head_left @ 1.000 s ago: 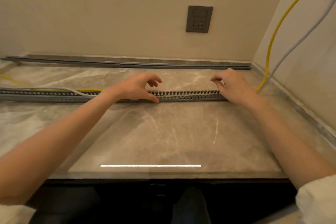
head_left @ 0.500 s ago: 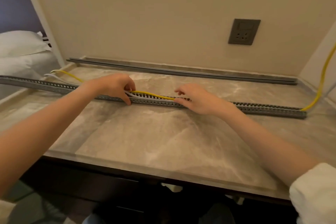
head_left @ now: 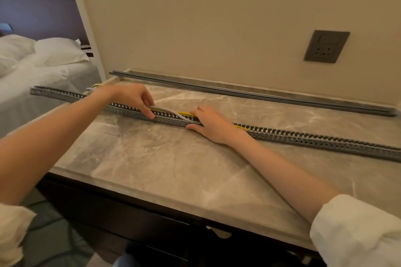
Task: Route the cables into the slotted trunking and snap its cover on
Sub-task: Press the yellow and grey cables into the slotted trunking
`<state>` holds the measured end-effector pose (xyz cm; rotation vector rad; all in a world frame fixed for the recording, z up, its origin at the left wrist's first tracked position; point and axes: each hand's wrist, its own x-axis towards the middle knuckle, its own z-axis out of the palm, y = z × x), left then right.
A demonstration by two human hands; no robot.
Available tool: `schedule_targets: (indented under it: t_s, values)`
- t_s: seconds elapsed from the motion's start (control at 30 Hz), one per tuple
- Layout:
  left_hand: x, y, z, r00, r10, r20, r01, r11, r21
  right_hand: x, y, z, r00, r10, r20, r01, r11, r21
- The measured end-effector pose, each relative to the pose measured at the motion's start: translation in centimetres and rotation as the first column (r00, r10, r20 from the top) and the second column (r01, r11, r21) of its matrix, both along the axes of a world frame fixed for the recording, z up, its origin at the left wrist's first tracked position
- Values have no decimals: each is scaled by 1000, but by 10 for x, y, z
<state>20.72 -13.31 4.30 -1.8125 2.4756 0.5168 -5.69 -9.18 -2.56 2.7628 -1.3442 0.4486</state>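
- Two cables, yellow cable (head_left: 184, 113) and white cable (head_left: 173, 112), rise out of the slotted trunking (head_left: 303, 138) lying across the marble counter (head_left: 173, 162).
- Left hand (head_left: 132, 98) pinches the trunking's walls, fingers curled.
- Right hand (head_left: 211, 124) presses flat, fingers straight.
- Cover (head_left: 249, 94) lies along the wall (no readable lettering anywhere).

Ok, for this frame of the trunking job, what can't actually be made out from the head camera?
- Head view: the long grey slotted trunking runs off the right edge, so its end is unseen.
- Where the yellow cable and white cable run under the right hand is hidden.
- The left hand covers the channel there.
- The grey cover strip is cut off at the right edge.
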Motion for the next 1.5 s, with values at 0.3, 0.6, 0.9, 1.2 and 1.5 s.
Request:
schedule_targets:
  t_s: [0.3,0.6,0.9,1.2,1.5]
  values:
    - [-12,4,-31,962,-27,-271,-41,969,-242,-27,1,-1,999,43,-5,-44,984,-170]
    - [-32,14,-44,936,-120,-331,-40,898,-438,-45,7,6,998,37,45,-31,993,-114]
    - [-29,31,-74,924,-168,-343,-43,846,-531,-17,6,-2,993,92,-74,-108,963,-247]
    - [-15,24,-54,875,-104,-473,-73,938,-340,27,-12,6,924,36,381,-33,999,-13]
    - [43,-9,-5,998,-19,59,31,976,-216,34,-30,18,749,-384,539,-3,813,583]
